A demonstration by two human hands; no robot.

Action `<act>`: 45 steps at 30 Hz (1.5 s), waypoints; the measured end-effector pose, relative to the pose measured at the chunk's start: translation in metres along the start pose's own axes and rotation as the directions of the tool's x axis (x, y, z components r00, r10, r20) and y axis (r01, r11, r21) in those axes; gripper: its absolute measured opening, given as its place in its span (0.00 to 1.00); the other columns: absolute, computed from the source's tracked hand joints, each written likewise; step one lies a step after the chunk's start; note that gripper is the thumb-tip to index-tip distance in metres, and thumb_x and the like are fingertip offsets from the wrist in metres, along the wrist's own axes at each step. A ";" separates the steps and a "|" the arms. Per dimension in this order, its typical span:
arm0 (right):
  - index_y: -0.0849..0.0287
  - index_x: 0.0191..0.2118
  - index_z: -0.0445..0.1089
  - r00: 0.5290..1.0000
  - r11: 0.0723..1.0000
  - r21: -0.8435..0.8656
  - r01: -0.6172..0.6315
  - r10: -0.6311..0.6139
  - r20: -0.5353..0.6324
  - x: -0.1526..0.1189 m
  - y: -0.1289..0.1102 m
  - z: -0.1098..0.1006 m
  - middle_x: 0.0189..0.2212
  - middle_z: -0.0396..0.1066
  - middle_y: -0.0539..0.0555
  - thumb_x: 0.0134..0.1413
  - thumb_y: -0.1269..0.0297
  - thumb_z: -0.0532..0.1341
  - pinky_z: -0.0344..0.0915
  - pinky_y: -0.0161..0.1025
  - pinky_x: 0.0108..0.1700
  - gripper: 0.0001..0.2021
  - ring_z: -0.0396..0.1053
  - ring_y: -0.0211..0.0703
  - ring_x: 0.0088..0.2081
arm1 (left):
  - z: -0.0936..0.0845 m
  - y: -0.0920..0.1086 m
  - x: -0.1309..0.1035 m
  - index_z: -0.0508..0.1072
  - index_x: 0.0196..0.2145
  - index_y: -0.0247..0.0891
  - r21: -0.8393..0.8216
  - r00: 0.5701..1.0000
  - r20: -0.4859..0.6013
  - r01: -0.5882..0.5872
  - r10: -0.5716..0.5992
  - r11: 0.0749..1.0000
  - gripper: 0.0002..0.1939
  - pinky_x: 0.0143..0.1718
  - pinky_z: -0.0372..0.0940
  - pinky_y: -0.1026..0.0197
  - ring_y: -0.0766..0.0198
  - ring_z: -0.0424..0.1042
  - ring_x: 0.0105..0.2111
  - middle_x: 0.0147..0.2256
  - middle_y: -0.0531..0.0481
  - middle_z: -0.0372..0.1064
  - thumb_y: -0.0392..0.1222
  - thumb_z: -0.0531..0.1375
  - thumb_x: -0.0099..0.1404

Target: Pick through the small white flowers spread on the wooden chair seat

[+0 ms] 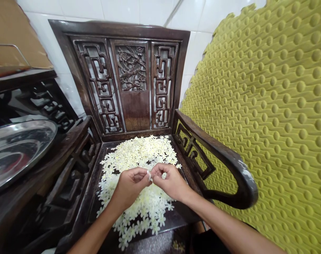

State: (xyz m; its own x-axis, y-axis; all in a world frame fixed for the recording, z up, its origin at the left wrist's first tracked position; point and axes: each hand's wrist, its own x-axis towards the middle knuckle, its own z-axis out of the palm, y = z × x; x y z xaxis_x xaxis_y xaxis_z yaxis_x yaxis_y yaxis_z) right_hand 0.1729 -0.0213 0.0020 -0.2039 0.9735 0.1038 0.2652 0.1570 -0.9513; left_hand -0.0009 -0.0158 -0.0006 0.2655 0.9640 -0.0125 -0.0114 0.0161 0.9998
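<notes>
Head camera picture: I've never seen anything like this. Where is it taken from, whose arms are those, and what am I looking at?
There's no machine here, just a person's two bare hands. The camera sits on that person's head, looking forward and down, so you see roughly what they see. Before them is a dark wooden chair with a carved back, and many pale flowers lie spread on it. The left hand seems to pinch a small whitish piece, too small to identify; the right hand meets it there. At the picture's right is a bumpy yellow-green mat; at its left, a shiny metal tray.
</notes>
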 end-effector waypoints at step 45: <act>0.61 0.28 0.72 0.988 0.987 0.138 -0.079 0.059 0.142 0.003 -0.007 -0.008 0.24 0.68 0.48 0.45 0.72 0.59 0.57 0.34 0.31 0.04 0.61 0.36 0.28 | -0.015 -0.007 0.005 0.77 0.27 0.37 0.276 0.983 -0.154 -0.053 0.099 0.960 0.05 0.32 0.72 0.63 0.58 0.80 0.29 0.25 0.50 0.79 0.40 0.63 0.58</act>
State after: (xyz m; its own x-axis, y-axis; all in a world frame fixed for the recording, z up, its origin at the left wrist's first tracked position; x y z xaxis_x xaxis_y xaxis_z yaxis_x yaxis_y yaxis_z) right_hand 0.1775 -0.0181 0.0114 -0.3197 0.9475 0.0053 0.1478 0.0554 -0.9875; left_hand -0.0138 -0.0070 -0.0075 0.1116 0.9902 0.0843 0.2410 -0.1093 0.9644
